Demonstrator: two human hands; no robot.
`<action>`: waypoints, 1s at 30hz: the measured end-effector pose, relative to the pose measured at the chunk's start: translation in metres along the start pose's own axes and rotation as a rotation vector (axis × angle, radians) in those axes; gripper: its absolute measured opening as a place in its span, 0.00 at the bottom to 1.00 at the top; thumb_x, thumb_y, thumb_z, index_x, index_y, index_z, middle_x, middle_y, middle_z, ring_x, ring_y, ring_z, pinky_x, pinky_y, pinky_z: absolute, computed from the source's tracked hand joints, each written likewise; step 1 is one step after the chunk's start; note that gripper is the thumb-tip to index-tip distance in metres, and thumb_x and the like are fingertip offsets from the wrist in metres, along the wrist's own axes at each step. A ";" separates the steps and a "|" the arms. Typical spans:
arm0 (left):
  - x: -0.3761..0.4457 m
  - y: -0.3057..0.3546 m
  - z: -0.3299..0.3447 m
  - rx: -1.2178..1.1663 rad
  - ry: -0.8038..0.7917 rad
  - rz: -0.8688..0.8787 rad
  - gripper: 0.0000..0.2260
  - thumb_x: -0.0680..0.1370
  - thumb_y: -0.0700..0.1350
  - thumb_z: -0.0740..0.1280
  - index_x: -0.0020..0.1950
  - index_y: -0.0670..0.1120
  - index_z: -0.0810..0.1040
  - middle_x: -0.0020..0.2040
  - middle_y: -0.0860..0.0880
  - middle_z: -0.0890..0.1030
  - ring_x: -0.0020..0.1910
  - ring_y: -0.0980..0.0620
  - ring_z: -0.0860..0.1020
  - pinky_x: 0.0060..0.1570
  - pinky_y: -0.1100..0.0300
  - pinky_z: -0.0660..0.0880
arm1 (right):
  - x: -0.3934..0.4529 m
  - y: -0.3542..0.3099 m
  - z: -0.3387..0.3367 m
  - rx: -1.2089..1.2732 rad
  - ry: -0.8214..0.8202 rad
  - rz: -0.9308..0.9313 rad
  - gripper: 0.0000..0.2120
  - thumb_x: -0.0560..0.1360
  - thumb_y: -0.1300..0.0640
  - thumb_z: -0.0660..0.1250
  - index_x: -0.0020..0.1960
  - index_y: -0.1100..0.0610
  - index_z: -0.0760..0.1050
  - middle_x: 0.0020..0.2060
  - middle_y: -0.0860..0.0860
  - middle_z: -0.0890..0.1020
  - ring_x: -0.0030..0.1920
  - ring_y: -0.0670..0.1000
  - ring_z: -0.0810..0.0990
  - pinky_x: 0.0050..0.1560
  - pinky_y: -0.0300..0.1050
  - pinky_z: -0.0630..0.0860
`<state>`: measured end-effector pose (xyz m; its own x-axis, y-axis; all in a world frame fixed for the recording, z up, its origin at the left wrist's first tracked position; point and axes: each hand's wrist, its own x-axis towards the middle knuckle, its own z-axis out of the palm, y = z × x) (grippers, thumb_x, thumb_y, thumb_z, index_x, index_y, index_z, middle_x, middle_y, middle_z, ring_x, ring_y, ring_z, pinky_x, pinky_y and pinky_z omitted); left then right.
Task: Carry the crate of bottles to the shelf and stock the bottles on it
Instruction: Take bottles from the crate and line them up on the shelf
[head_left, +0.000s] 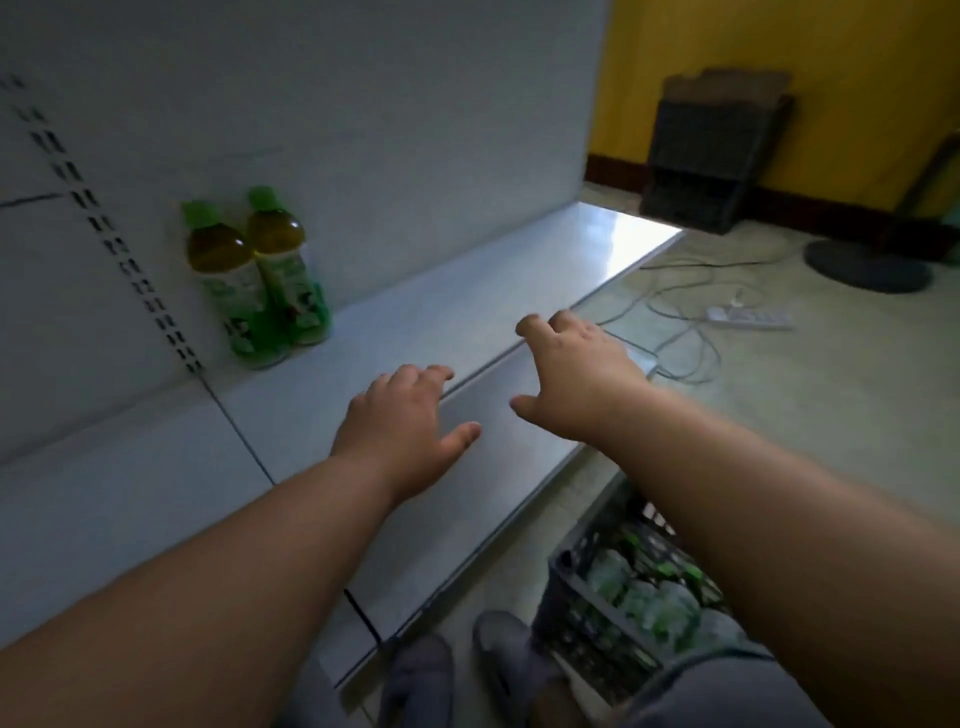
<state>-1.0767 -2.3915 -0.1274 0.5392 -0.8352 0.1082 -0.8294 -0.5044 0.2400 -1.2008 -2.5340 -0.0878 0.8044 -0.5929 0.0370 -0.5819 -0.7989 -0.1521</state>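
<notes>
Two green-capped bottles (260, 275) of amber drink stand upright side by side on the white shelf (415, 322), against its back panel at the left. My left hand (402, 423) hovers over the shelf's front edge, fingers apart and empty. My right hand (576, 376) is held out just to its right, also spread and holding nothing. Both hands are well to the right of the two bottles. The dark plastic crate (576, 597) stands on the floor below the shelf at the bottom right, with several bottles in it, partly hidden by my right forearm.
My two shoes (462, 670) stand by the shelf's base next to the crate. A white power strip (748, 317) and cables lie on the floor to the right. A fan base (865, 265) and a dark crate (711, 156) stand by the yellow wall.
</notes>
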 end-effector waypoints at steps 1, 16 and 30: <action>-0.007 0.020 0.006 -0.017 -0.010 0.042 0.32 0.76 0.65 0.63 0.76 0.52 0.63 0.71 0.48 0.70 0.68 0.45 0.69 0.65 0.50 0.68 | -0.020 0.013 -0.002 -0.014 -0.004 0.043 0.36 0.72 0.42 0.70 0.74 0.51 0.59 0.69 0.57 0.68 0.68 0.60 0.69 0.64 0.56 0.71; 0.002 0.167 0.213 0.068 -0.335 0.361 0.35 0.75 0.68 0.61 0.76 0.50 0.62 0.71 0.49 0.70 0.69 0.48 0.68 0.69 0.49 0.66 | -0.135 0.206 0.149 0.198 -0.268 0.610 0.31 0.72 0.41 0.72 0.69 0.51 0.65 0.61 0.52 0.72 0.60 0.55 0.73 0.59 0.54 0.76; 0.029 0.143 0.297 0.259 -0.466 0.361 0.52 0.69 0.78 0.43 0.74 0.42 0.23 0.74 0.41 0.22 0.72 0.46 0.22 0.74 0.50 0.31 | -0.066 0.264 0.341 0.271 -0.528 0.997 0.35 0.64 0.22 0.64 0.43 0.56 0.76 0.50 0.57 0.81 0.52 0.59 0.80 0.44 0.48 0.78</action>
<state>-1.2231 -2.5528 -0.3763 0.1480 -0.9404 -0.3060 -0.9867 -0.1616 0.0196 -1.3670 -2.6712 -0.4672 -0.0093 -0.7804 -0.6253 -0.9923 0.0844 -0.0905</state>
